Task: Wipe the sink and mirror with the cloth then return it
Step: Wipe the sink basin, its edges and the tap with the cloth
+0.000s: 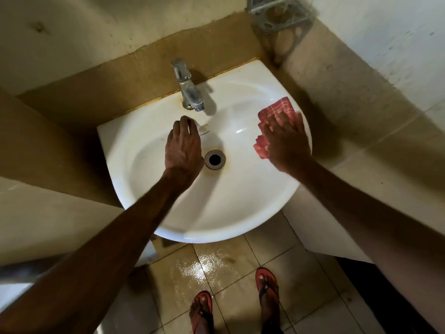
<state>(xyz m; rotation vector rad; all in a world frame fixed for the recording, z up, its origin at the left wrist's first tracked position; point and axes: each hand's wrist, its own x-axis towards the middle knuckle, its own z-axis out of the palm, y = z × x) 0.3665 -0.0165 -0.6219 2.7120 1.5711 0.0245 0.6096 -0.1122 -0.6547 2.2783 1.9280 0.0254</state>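
Red checked cloth (277, 109), seemingly soft and light, lies centre-right on the white ceramic sink (168, 213) rim under the right hand's (286, 141) spread fingers; its free top edge suits grabbing. Left hand (184, 145): loosely curled, empty.

A white ceramic sink (212, 206), fixed into the corner of tan-tiled walls, carries 1 chrome tap (189, 92) on its back ledge, with brownish staining around the tap's base. A round metal drain (214, 159) sits at the bottom of the bowl. A red-and-white checked cloth (277, 109) lies bunched on the sink's right rim, pressed flat under the spread fingers of the right hand (286, 143). The left hand (184, 148) reaches to the back ledge just in front of the tap. Below, the beige tiled floor (301, 273) shows 1 glistening wet patch (204, 263) and bears 2 feet in red sandals (267, 283).
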